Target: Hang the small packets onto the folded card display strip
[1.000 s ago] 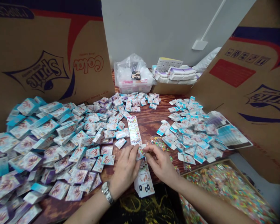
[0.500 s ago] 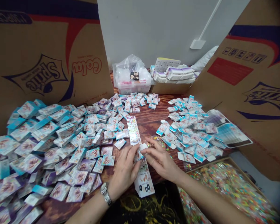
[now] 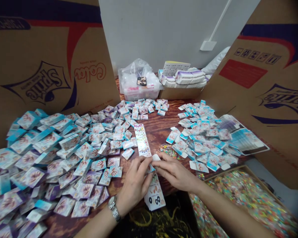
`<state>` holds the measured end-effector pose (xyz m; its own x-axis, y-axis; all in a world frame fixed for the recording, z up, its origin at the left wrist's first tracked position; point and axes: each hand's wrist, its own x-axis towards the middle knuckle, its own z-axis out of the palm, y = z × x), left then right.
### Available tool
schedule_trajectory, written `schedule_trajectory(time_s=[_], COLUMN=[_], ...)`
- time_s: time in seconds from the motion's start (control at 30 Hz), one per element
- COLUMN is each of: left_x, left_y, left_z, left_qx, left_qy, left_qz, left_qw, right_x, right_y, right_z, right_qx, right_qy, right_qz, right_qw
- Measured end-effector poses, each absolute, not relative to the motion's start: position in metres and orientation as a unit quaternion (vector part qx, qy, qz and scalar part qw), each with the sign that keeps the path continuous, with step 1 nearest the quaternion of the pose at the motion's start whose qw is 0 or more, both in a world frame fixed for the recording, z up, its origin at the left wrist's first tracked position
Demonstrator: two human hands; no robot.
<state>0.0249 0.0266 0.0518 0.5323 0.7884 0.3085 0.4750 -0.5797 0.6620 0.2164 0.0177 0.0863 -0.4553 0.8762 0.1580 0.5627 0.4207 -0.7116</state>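
My left hand (image 3: 138, 177), with a metal watch (image 3: 113, 206) on its wrist, is closed around a small blue-and-white cardboard box (image 3: 150, 168). The fingers of my right hand (image 3: 172, 170) are at the box's white end flap (image 3: 156, 158), pressed close together; whether they pinch anything else is hidden. Beneath both hands lies a long stack of printed strips (image 3: 156, 200), with its far part (image 3: 142, 138) showing past my fingers. Small bags of colourful pieces (image 3: 169, 150) lie just beyond my right hand.
Many small boxes (image 3: 84, 165) are heaped on the left. On the right is a pile of boxes with flaps up (image 3: 201, 138), beside flat stacked cartons (image 3: 245, 137). A box of colourful packets (image 3: 245, 198) stands lower right. Large cardboard cartons (image 3: 89, 43) flank the table; a plastic tub (image 3: 141, 94) stands behind.
My right hand's fingers have drawn together and lowered against the box's flap end. My left hand keeps its hold on the box. The view has shifted slightly.
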Motion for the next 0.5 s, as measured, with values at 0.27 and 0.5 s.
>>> schedule_trajectory(time_s=[0.27, 0.5], left_x=[0.028, 0.028], left_y=[0.03, 0.027], left_z=[0.052, 0.048], left_qx=[0.84, 0.855], left_qy=[0.383, 0.383], left_qz=[0.313, 0.306], left_qw=[0.223, 0.169], right_x=[0.191, 0.185], right_y=[0.01, 0.008], right_z=[0.067, 0.07], right_qx=[-0.555, -0.542], right_qy=[-0.613, -0.574], right_qz=[0.334, 0.401], right_qw=[0.453, 0.464])
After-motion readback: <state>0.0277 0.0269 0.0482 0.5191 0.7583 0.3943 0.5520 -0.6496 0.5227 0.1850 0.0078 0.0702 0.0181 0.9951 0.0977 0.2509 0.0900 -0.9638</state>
